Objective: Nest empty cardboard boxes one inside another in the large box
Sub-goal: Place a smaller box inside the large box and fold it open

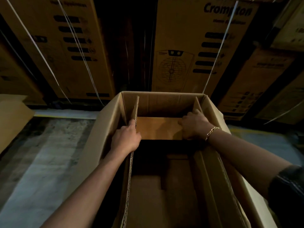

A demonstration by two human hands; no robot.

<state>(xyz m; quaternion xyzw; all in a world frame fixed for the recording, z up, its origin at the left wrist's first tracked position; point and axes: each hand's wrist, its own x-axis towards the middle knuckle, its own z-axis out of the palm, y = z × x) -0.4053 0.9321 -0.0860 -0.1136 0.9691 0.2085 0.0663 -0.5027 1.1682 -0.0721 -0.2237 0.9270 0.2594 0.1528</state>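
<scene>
A large open cardboard box [98,129] stands in front of me on the floor. Inside it sits a smaller open box [164,106], its left wall showing a corrugated edge. My left hand [125,139] grips that left wall edge about halfway along. My right hand [194,125], with a chain bracelet on the wrist, holds the right wall of the inner box next to a lit cardboard flap [158,129]. Further cardboard panels lie dim at the bottom [164,195] of the inner box.
Tall printed cartons with white straps [197,46] are stacked close behind the box, more at the left [65,46] and right [263,79]. Another open carton's flap [11,116] juts in at the left. Grey concrete floor [41,162] lies to the left.
</scene>
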